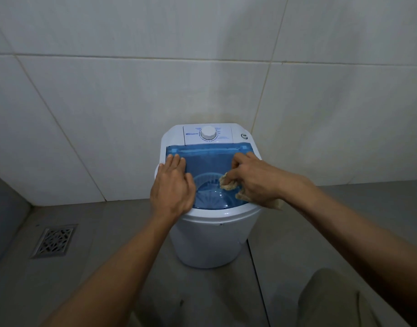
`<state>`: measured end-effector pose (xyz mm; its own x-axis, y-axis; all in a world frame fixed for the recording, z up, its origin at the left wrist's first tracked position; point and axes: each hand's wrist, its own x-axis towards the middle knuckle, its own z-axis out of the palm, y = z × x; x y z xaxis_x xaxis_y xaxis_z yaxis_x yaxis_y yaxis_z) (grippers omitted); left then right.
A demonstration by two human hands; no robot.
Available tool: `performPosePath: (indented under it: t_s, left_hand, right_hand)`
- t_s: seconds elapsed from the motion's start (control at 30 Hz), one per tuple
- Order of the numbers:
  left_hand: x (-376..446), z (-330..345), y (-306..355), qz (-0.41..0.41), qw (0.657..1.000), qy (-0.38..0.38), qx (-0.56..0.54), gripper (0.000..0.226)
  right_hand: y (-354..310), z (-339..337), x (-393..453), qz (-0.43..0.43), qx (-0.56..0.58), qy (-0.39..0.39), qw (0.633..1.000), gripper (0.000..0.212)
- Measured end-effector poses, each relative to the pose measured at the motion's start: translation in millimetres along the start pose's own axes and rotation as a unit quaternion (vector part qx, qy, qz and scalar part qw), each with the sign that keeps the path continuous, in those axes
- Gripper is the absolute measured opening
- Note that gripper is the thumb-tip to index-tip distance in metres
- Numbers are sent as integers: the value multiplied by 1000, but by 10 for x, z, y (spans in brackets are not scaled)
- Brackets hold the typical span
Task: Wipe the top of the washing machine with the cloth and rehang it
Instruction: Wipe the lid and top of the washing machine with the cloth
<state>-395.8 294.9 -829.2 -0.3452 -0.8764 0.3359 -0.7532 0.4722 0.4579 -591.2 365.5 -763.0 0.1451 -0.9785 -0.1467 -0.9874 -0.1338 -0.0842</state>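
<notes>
Against tiled wall, right hand (pixel 257 182) presses crumpled cloth (pixel 228 184) on washer lid (pixel 209 161)

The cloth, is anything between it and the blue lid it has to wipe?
Nothing visible. The right hand presses the cloth straight onto the blue lid. The left hand lies flat on the lid's left side, so that patch is covered for now.

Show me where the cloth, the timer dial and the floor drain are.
cloth (pixel 228 183): head view, on the bunched tan end under the right hand's fingers.
timer dial (pixel 208 132): head view, on its white round cap.
floor drain (pixel 54 240): head view, on the grate's middle.
</notes>
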Motion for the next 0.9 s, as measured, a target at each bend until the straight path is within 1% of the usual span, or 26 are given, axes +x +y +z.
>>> performPosePath:
  t_s: [0.17,0.33,0.47,0.53,0.7,0.77,0.9]
  left_hand:
    - [8,6,7,-3,1000,-6,4,26]
    - [-7,-20,26,-2,1000,-7,7,29]
    - [-3,-22,13,0,1000,-12,3,29]
    - [9,-4,2,2,1000,-12,5,31]
    - [22,19,-11,-4,1000,-10,4,28]
    - [17,18,-13,-2,1000,-11,6,30]
    - [32,38,-31,4,1000,-14,12,32]
  right_hand:
    - [-136,-30,101,5,7,-42,999,44]
    - [-202,-25,89,9,18,-41,999,46]
    - [-144,-76,52,26,-10,-53,998,47]
    - [-211,-81,92,28,-18,-45,998,45]
    - [-397,-2,169,-7,42,4,999,38]
    - [-303,-10,107,2,43,-3,999,38]
    - [-171,-36,51,44,8,-23,999,41]
